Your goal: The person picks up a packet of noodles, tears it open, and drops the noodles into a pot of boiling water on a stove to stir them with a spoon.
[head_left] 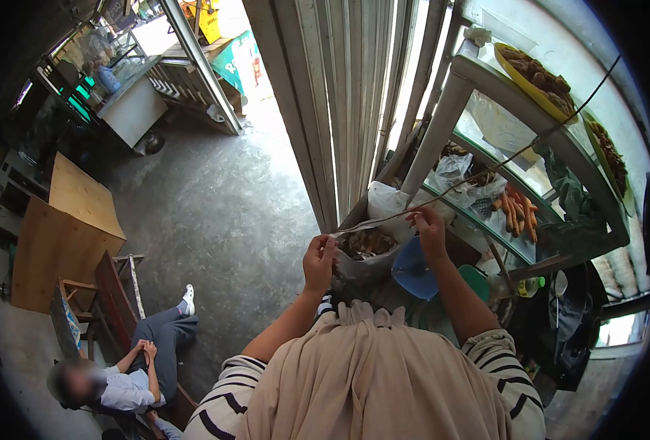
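Observation:
A thin brown cord (479, 176) slants down from the upper right, across the glass display case, to my hands. My right hand (429, 233) pinches it with bent fingers. The stretch between my hands looks paler and thicker, like a twisted strip. My left hand (320, 258) is closed on its far end. Just below this stretch, a plastic bag (365, 270) holds brown and pale pieces that I cannot name. A blue plastic bowl (414, 273) lies beneath my right forearm, partly hidden by it.
On the right stands the display case (453, 99), with carrots (517, 213) inside and a yellow tray (512, 73) on top. Folding metal shutters (347, 95) rise ahead. A person (138, 374) sits at lower left, near a wooden box (64, 235).

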`<act>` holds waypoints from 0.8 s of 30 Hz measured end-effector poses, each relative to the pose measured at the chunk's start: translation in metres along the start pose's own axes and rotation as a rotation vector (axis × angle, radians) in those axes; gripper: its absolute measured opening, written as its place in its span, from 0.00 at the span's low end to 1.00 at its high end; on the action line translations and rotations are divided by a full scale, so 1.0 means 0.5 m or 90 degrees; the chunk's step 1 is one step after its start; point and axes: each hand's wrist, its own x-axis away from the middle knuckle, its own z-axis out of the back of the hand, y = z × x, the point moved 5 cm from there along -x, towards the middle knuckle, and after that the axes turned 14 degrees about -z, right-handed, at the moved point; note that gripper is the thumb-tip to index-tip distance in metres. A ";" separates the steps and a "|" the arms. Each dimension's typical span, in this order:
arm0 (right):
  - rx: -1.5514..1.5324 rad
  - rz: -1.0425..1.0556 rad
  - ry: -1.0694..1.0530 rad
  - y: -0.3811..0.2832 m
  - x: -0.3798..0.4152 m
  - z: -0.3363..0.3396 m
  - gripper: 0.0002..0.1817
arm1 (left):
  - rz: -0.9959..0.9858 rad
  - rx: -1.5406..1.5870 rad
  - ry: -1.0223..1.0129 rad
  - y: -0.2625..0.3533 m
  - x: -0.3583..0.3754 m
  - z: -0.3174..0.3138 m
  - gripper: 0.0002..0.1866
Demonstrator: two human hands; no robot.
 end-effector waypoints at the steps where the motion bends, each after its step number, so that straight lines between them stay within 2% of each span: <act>1: 0.001 -0.002 0.001 0.001 -0.002 -0.003 0.12 | -0.055 -0.013 0.015 0.012 0.005 0.003 0.15; 2: 0.005 -0.010 0.004 0.002 -0.002 -0.008 0.12 | -0.052 -0.013 0.014 0.014 0.005 0.006 0.15; 4: 0.008 -0.021 0.009 0.014 0.004 -0.013 0.12 | 0.122 -0.009 -0.023 -0.016 0.009 0.011 0.15; 5: 0.040 -0.032 -0.003 0.020 0.005 -0.019 0.13 | 0.123 -0.008 -0.023 -0.020 0.012 0.013 0.15; 7: 0.074 -0.045 -0.016 0.003 0.009 -0.025 0.14 | 0.009 -0.066 -0.044 -0.011 0.012 0.016 0.16; 9: 0.199 -0.020 0.045 -0.021 0.017 -0.010 0.16 | 0.038 -0.092 -0.054 -0.013 0.014 0.028 0.16; 10: 0.201 -0.025 0.046 -0.015 0.013 -0.001 0.16 | 0.065 -0.118 -0.068 -0.011 0.016 0.036 0.16; 12: 0.498 0.284 0.226 -0.059 0.031 0.015 0.15 | 0.053 -0.120 -0.061 -0.020 0.016 0.056 0.16; 13: 0.500 0.279 0.230 -0.059 0.042 0.019 0.15 | 0.037 -0.122 -0.053 -0.024 0.016 0.068 0.16; 15: 0.233 0.127 0.243 -0.044 0.077 0.054 0.14 | 0.016 -0.119 -0.051 -0.030 0.020 0.091 0.15; 17: 0.193 0.083 0.271 -0.015 0.115 0.080 0.14 | -0.005 -0.115 -0.052 -0.040 0.023 0.117 0.15; 19: 0.149 0.040 0.304 0.012 0.162 0.114 0.13 | 0.135 -0.089 0.003 -0.099 0.025 0.163 0.16; 20: 0.226 -0.073 0.293 0.035 0.186 0.127 0.12 | 0.210 -0.036 0.049 -0.133 0.027 0.186 0.19; 21: 0.299 -0.189 0.279 0.059 0.215 0.132 0.11 | 0.217 -0.039 0.035 -0.172 0.025 0.210 0.19; 22: 0.298 -0.199 0.292 0.084 0.244 0.130 0.11 | 0.366 0.044 0.138 -0.236 0.039 0.246 0.21; 23: 0.259 -0.131 0.318 0.108 0.272 0.124 0.09 | 0.514 0.125 0.245 -0.294 0.058 0.278 0.23; 24: 0.221 -0.062 0.343 0.121 0.302 0.120 0.08 | 0.525 0.118 0.233 -0.331 0.056 0.309 0.23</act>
